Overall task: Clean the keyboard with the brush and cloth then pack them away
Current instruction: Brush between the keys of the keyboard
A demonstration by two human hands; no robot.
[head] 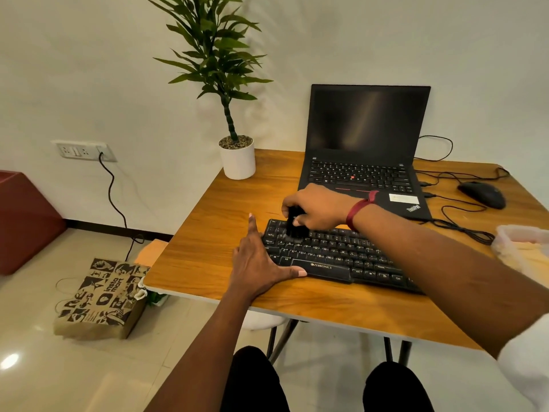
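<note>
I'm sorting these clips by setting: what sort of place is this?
Probably a home or small-office work corner: a wooden desk carries an open laptop, a wired mouse and a separate keyboard, with a potted plant by the wall and a paper shopping bag on the tiled floor.

A small home-office corner: an orange-brown wooden desk [225,209] carries an open black laptop [365,135], a black plastic keyboard [332,254], and a black corded mouse [482,194] far right.

Brown wooden bench [208,233] and its surroundings.
Open black laptop [365,129], screen dark, upper right; black corded mouse [482,194] to its right; green plant in a white pot [237,159] to its left; printed brown paper bag [101,298] on the floor, lower left.
</note>
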